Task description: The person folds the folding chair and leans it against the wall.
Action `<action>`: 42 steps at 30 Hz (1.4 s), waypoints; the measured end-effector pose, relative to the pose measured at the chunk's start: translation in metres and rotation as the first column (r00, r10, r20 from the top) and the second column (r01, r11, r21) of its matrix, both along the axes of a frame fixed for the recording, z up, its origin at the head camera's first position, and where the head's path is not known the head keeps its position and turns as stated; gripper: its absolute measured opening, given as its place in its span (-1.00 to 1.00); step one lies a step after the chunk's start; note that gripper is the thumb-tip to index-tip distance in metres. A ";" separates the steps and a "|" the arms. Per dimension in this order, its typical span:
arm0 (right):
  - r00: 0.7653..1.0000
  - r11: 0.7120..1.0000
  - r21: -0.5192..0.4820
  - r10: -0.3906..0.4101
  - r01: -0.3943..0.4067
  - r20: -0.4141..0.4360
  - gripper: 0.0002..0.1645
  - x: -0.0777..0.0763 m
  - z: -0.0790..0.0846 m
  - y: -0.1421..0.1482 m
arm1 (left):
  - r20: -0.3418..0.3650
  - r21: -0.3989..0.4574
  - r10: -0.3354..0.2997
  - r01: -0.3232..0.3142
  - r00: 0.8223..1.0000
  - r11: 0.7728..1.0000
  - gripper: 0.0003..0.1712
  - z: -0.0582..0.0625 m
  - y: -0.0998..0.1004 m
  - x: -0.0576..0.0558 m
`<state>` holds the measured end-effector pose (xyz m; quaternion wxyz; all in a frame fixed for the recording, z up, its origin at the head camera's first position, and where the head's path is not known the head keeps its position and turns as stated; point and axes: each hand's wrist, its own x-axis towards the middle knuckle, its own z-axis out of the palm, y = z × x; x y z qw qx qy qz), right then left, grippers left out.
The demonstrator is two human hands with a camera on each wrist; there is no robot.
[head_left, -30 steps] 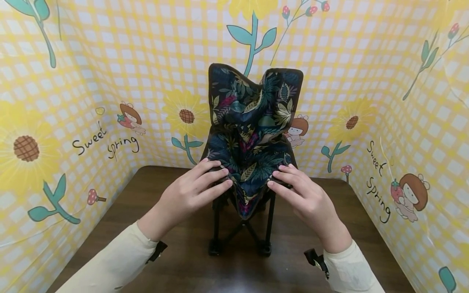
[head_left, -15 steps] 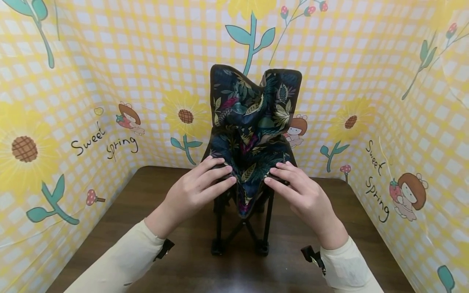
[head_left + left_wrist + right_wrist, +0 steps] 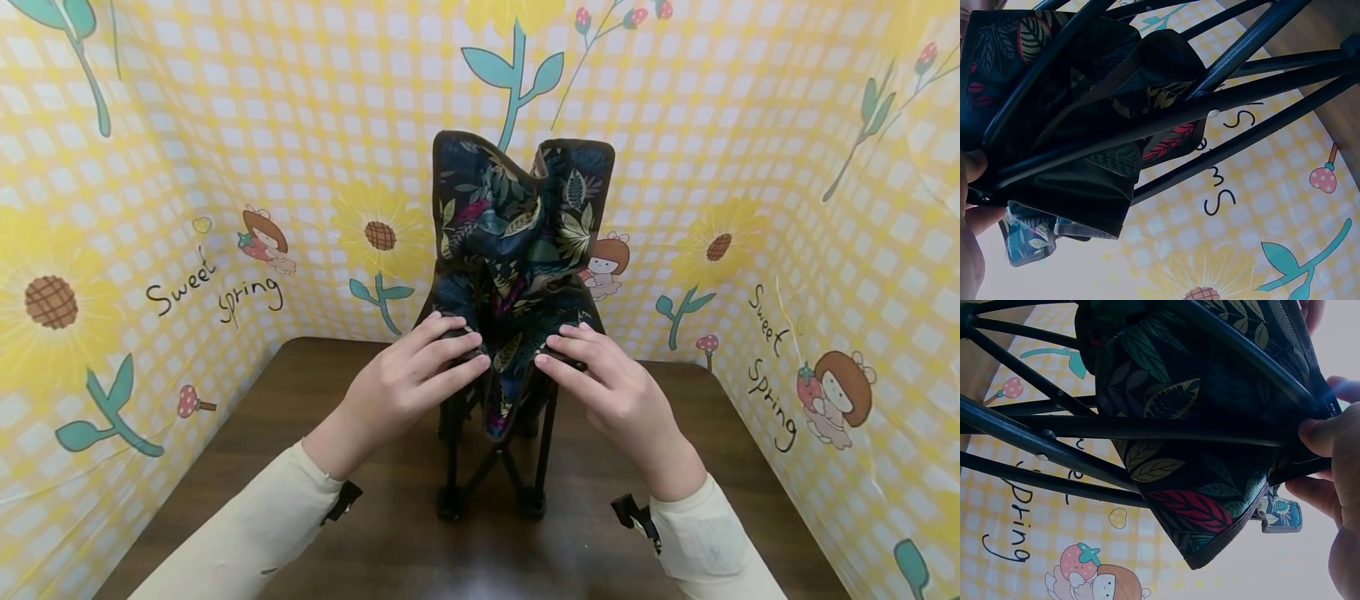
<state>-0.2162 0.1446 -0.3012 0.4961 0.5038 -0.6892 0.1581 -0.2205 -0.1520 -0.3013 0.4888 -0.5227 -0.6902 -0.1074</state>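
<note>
A small folding camp chair (image 3: 491, 221), dark fabric printed with leaves, stands partly folded in the middle of the head view. Its seat sags into a V (image 3: 504, 400) between my hands. My left hand (image 3: 397, 379) holds the seat's front left corner, fingers on top. The front right corner is held likewise by my right hand (image 3: 618, 392). From below, the left thumb (image 3: 975, 165) presses near a frame joint in the left wrist view. In the right wrist view the right thumb (image 3: 1319, 436) presses where the tubes (image 3: 1172, 428) meet the fabric.
The chair's black feet (image 3: 450, 504) stand on a dark brown wooden tabletop (image 3: 360, 533). Yellow checked cloth walls (image 3: 300, 125) printed with flowers and lettering enclose the table at the back and both sides. Black straps (image 3: 341, 502) hang at both wrists.
Both hands have moved a little closer together with the seat corners. The seat has narrowed into a tighter V, and the front legs stand slightly nearer each other.
</note>
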 end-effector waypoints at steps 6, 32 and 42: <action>1.000 1.000 0.006 0.017 -0.017 0.000 -0.59 -0.003 0.003 -0.002 | -0.010 -0.012 0.004 -0.004 1.000 1.000 -0.59 0.001 0.001 -0.002; 1.000 1.000 0.014 0.003 -0.003 0.003 -0.57 -0.009 0.005 -0.007 | -0.055 0.017 -0.010 0.010 0.998 1.000 -0.57 0.002 0.013 -0.009; 1.000 1.000 0.009 0.002 -0.002 0.026 -0.58 -0.012 0.005 -0.008 | -0.076 0.035 -0.004 0.007 0.997 0.999 -0.56 0.001 0.018 -0.013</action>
